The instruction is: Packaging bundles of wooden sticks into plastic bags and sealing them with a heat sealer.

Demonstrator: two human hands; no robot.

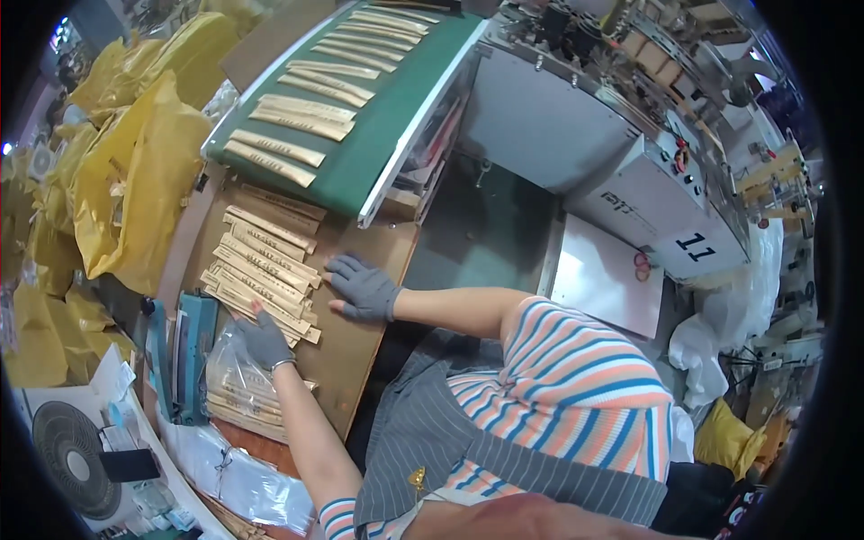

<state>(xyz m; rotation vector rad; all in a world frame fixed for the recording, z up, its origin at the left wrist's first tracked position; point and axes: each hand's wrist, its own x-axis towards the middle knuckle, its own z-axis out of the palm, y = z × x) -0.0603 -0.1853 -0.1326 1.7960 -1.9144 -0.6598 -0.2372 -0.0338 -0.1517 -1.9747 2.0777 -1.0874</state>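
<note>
A loose pile of long, narrow tan paper packets [261, 265] lies on the brown table. My left hand [264, 343], in a grey fingerless glove, rests at the pile's near edge with fingertips touching the packets. Its fingers look stretched out. On the pile's right side, my right hand [367, 288], gloved the same way, lies with fingers apart and fingertips close to the packet ends. A clear plastic bag [236, 364] with more packets inside sits beside my left hand. Beyond the pile, a green conveyor belt [378, 135] carries several spaced packets.
A teal bar sealer [191, 360] stands left of the bag. Clear plastic bags [256, 486] lie nearer me. Yellow sacks [139, 189] crowd the left, above a round fan [76, 459] and a dark phone [129, 464]. A white machine cabinet [630, 193] stands at right.
</note>
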